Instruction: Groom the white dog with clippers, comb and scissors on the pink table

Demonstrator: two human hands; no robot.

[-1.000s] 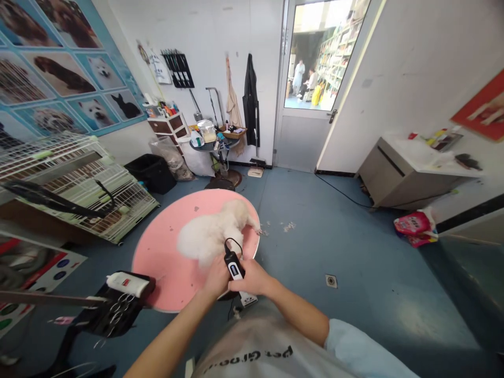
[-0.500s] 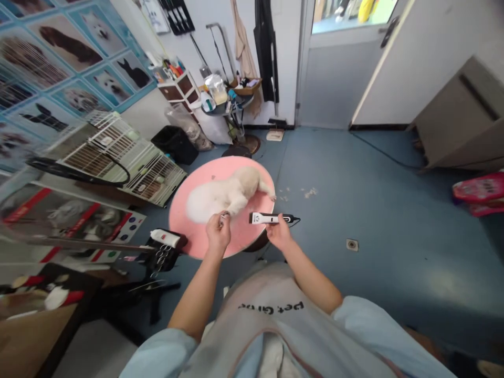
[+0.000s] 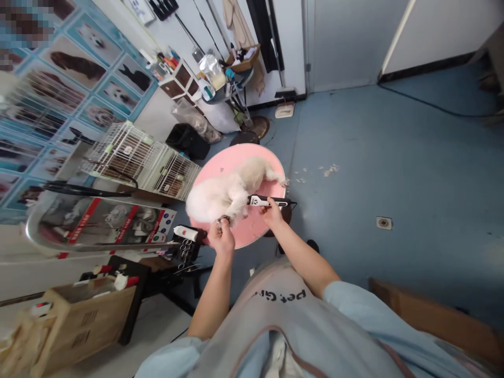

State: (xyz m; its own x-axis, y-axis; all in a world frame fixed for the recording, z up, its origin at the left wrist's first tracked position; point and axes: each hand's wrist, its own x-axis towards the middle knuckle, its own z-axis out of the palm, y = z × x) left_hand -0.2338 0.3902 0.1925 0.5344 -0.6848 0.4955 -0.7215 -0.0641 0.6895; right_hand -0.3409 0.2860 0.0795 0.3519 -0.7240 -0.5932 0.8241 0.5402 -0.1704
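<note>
Landmark: pink round table (image 3: 250, 236). Smooth, flat top, thin pale rim; likely stiff, wipeable, slippery under fur.

White dog (image 3: 210, 197): lies on table, body across its middle, one leg reaching the far right rim. Rounded trunk, dense short coat, fluffier at the left end. Judged warm, soft, yielding, heaviest item here; could twist or pull. Best support: under chest and belly; limbs fragile, hold lightly, near a joint.

Left hand (image 3: 222, 239): over near edge of table, fingers pinched closed on a dark-tipped paw (image 3: 224, 219). Paw judged small, pliable, bony.

Right hand (image 3: 272, 214): over right part of table, wrapped around the clipper body, fingers bent.

Clipper (image 3: 260, 201): above right part of table, head end beside a foreleg; contact cannot be told. Slim rigid bar, white and black, probably hard plastic. Judged light, fairly slick; hold mid-body, clear of blade.

White bottle-like item (image 3: 185, 232): just beside left rim of table. Smooth, rounded; material uncertain.

Hair tufts (image 3: 331, 170): floor, right of table. Wispy, irregular, near weightless.
</note>
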